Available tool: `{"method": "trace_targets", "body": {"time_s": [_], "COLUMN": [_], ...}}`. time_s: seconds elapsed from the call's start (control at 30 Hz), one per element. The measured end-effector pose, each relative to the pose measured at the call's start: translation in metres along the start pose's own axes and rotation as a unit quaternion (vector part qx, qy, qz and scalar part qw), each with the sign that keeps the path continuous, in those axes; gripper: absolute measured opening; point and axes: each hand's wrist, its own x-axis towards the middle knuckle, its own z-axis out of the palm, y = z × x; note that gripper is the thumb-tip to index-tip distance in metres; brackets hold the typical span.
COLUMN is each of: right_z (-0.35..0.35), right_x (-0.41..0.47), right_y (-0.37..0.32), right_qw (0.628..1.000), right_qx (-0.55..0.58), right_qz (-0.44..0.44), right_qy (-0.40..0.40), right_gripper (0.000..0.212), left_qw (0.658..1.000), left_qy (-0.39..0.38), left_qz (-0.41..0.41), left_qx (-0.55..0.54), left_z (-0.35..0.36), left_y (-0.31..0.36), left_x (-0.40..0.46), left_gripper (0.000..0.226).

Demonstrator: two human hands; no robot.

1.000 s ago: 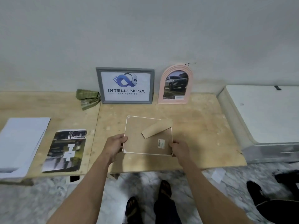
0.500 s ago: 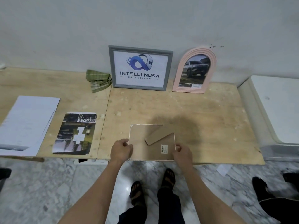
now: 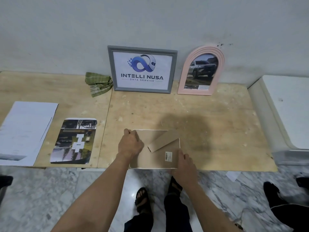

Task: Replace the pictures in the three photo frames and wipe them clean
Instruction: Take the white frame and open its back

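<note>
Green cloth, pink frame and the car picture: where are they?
green cloth [image 3: 97,85], head view, middle folds.
pink frame [image 3: 185,77], head view, left border.
car picture [image 3: 201,71], head view, on the car.

Counter [image 3: 209,118], across the middle of the frame: bare pale plywood, matt, rough-looking, with scuffs and light flecks, two boards meeting at a seam. Face-down frame [image 3: 154,158], lower centre: back of matt brown fibreboard with a thin white rim; cardboard-like stand flap [image 3: 163,140]; small white paper label [image 3: 168,156]. Grey frame [image 3: 142,69], upper centre: matt moulding, printed white paper inside. Arched frame [image 3: 201,70], upper right: pale pink, ridged, smooth satin finish. Cloth [image 3: 97,83], left of the grey frame: green striped woven fabric, crumpled. Printed picture [image 3: 74,140], lower left: paper, slight sheen. Sheets [image 3: 25,131], far left: plain white paper. Floor [image 3: 41,198]: polished grey-veined marble, glossy with a reflection.
</note>
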Motion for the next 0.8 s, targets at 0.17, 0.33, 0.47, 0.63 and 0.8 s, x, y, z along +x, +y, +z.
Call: {"method": "trace_targets", "body": {"time_s": [0.17,0.33,0.47,0.63,0.8], "right_z": [-0.005,-0.011,-0.016,-0.019,-0.018], "right_x": [0.005,0.008,0.01,0.012,0.013], "right_y": [-0.002,-0.004,-0.004,-0.005,-0.005], "right_qw": [0.999,0.998,0.997,0.996,0.997], "right_qx": [-0.035,-0.059,-0.078,-0.084,-0.069], "right_qz": [0.002,-0.003,-0.014,-0.022,-0.019], "right_qy": [-0.008,0.001,0.002,0.0,-0.005], "right_gripper": [0.095,0.092,0.086,0.082,0.079], "left_qw": [0.996,0.993,0.99,0.984,0.971], "left_qy": [0.005,0.003,-0.012,-0.019,-0.016], "left_qz": [-0.059,-0.092,-0.11,-0.133,-0.151], "left_qx": [-0.07,-0.08,-0.093,-0.113,-0.182], "left_z": [-0.005,-0.014,-0.018,-0.027,-0.031], "left_y": [0.012,0.024,0.019,0.021,0.022], "left_x": [0.006,0.008,0.007,0.0,-0.005], "left_gripper": [0.046,0.04,0.06,0.05,0.046]}}
